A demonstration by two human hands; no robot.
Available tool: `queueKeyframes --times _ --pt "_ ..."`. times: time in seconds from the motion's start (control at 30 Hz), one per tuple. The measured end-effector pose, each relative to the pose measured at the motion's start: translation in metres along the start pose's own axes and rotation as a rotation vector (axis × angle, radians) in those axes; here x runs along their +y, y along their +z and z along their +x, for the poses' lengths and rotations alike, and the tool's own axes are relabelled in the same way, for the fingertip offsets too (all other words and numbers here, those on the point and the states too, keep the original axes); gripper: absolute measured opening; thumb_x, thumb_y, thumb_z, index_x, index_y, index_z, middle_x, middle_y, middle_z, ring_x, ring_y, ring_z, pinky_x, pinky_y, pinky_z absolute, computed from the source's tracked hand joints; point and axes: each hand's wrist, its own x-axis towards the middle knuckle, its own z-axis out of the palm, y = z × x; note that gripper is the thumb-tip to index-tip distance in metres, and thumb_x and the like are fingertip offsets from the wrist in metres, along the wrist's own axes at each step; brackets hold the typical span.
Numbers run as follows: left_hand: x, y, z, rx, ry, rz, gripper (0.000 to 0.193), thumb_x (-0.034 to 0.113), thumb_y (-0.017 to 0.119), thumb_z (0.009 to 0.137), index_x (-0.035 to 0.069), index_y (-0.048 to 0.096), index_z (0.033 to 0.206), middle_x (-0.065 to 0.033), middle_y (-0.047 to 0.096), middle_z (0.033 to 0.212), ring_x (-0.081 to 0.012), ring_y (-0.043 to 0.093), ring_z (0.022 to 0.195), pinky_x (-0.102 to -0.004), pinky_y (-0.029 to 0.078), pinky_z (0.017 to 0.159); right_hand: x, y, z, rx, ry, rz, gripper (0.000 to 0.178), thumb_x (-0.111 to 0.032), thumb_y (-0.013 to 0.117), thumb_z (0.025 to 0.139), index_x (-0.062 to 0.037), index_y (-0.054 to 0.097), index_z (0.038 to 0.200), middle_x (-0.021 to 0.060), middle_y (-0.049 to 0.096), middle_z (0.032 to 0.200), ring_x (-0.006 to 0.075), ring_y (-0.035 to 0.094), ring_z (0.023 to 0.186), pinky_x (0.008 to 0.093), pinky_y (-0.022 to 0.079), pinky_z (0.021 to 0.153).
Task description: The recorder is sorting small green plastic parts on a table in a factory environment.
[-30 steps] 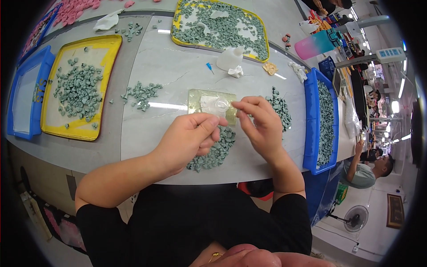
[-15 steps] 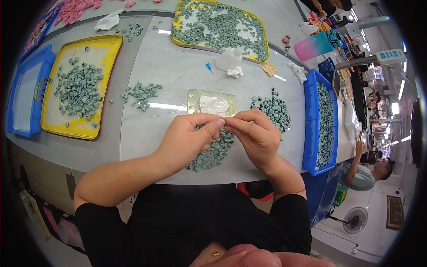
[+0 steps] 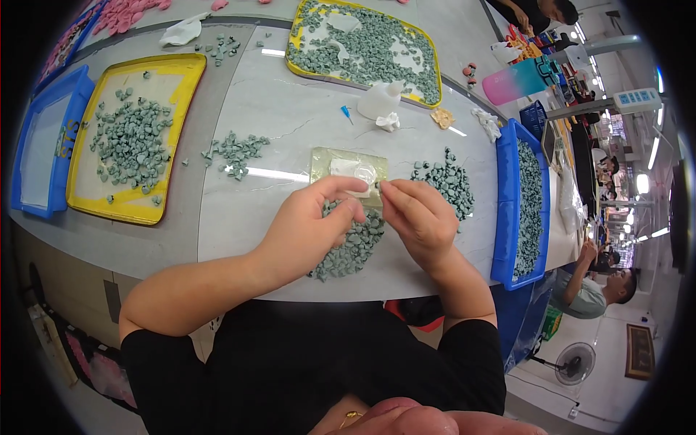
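My right hand (image 3: 422, 217) is pinched closed, thumb against forefinger. A tiny dark bit shows at its fingertips, too small to name. Just left of it, my left hand (image 3: 304, 221) has thumb and forefinger parted, with nothing visible between them. Both hover over the near edge of a flat yellowish slab (image 3: 319, 161) carrying a white patch and a clear round piece. Under and between the hands lies a heap of small grey-green pieces (image 3: 355, 250), partly hidden by my left hand. Another pile of such pieces, some with dark ends (image 3: 453, 187), sits right of my right hand.
Yellow-rimmed trays of green pieces stand at left (image 3: 190, 90) and far (image 3: 291, 61). Blue bins flank the table, right (image 3: 504, 210) and left (image 3: 29, 181). A white squeeze bottle (image 3: 377, 101), blue needle tip (image 3: 346, 112) and small green cluster (image 3: 238, 154) lie beyond the hands.
My fingertips, together before, have parted. The left thumb and forefinger have opened, while the right hand has shifted slightly right, still pinched.
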Motion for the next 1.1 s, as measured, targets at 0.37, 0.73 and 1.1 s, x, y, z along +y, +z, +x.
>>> queueKeyframes --times 0.37,0.73,1.1 --pt "0.002 -0.009 0.001 0.018 -0.006 -0.223 0.023 0.011 0.05 0.093 -0.004 0.054 0.109 -0.0055 0.055 0.083 -0.0045 0.038 0.059 -0.0185 0.035 0.052 0.008 0.002 0.011 -0.127 -0.247 -0.23 0.033 -0.003 0.061 0.063 0.0039 0.063 0.096 0.0103 0.06 0.09 0.023 0.06 0.076 0.032 0.048 0.064" --pt "0.004 -0.014 -0.002 0.059 0.046 -0.182 0.017 0.009 0.052 0.091 0.0 0.049 0.105 -0.0062 0.054 0.081 -0.0044 0.038 0.057 -0.0181 0.034 0.051 0.001 0.011 0.005 -0.018 0.064 0.027 0.024 0.002 0.065 0.069 0.0026 0.064 0.094 0.0103 0.06 0.085 0.0215 0.058 0.073 0.0295 0.047 0.063" --pt "0.008 -0.007 -0.007 0.049 -0.088 -0.141 0.025 0.028 0.045 0.096 0.007 0.045 0.083 0.0047 0.035 0.06 -0.004 0.029 0.05 -0.0193 0.024 0.044 -0.014 0.005 0.003 -0.021 0.818 0.927 0.007 0.0 0.061 0.083 0.0036 0.062 0.089 0.0084 0.061 0.082 0.0112 0.055 0.069 0.0234 0.044 0.065"
